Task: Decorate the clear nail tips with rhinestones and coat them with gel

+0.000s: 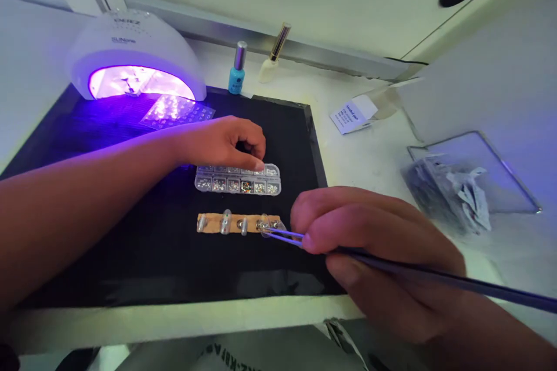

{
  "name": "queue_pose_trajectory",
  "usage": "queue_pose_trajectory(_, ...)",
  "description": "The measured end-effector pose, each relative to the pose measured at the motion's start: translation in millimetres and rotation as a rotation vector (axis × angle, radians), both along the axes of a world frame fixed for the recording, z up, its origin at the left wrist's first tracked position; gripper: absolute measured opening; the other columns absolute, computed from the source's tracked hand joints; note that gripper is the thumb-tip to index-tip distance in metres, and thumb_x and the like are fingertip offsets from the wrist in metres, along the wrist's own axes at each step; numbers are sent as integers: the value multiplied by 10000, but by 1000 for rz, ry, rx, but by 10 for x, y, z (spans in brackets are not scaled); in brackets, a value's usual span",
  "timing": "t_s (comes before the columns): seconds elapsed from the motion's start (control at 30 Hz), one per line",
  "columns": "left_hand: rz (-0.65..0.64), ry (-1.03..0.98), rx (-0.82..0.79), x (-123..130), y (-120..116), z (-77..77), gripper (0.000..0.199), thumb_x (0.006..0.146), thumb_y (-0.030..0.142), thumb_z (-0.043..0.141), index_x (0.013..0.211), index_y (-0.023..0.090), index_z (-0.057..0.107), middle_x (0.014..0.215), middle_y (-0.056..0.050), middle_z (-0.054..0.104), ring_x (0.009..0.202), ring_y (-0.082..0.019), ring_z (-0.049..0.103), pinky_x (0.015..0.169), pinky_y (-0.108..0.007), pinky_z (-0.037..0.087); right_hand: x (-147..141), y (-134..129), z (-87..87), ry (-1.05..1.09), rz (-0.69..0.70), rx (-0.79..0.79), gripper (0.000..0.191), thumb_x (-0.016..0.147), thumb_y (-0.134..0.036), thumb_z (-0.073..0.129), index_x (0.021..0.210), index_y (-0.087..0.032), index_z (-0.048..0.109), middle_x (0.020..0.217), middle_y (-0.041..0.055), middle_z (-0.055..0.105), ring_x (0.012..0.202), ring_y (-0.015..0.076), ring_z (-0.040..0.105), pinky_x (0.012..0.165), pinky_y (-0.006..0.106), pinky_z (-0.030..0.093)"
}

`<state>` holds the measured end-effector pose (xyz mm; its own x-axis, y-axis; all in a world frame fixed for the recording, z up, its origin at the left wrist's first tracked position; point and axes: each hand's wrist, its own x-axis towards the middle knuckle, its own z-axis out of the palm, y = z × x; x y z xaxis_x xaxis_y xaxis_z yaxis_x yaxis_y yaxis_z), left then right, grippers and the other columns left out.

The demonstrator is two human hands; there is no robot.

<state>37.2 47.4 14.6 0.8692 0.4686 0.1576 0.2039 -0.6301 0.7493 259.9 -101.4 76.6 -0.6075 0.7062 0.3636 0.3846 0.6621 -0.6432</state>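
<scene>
1 UV lamp point(134, 55), 2 bottles point(236, 72) & 1 box point(353, 114) behind; R hand point(374, 243) pinches tweezers point(369, 258), L fingers point(259, 166) curled at bead case point(237, 179)

A nail-art workspace, a glowing UV lamp point(137, 55) at the far left, bottles of polish point(236, 72) beyond a black mat point(169, 266), press-on nail tips point(225, 222) on a tan strip point(212, 224), a compartment case of tiny gems point(238, 180), an alcohol-pad box point(353, 114) on the right
</scene>
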Motion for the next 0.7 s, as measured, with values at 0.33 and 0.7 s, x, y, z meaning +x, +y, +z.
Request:
queue_pose_trajectory(0.33,311,-243,100,-520,-732,276,58,957,262,640,993,217,635,897,4,646,825,-138,598,727,-276,477,3,52,-343,86,74,215,192,1053,-225,443,941,-186,595,836,23,669,819,139,657,784,271,558)
queue_pose_trajectory(0.7,49,-175,185,-403,-980,113,177,938,141,572,1034,218,701,1014,-22,573,923,-180,521,856,-373,390,1,124,-417,30,139,248,200,1049,-201,424,924,-167,577,858,22,681,782,146,641,785,336,547)
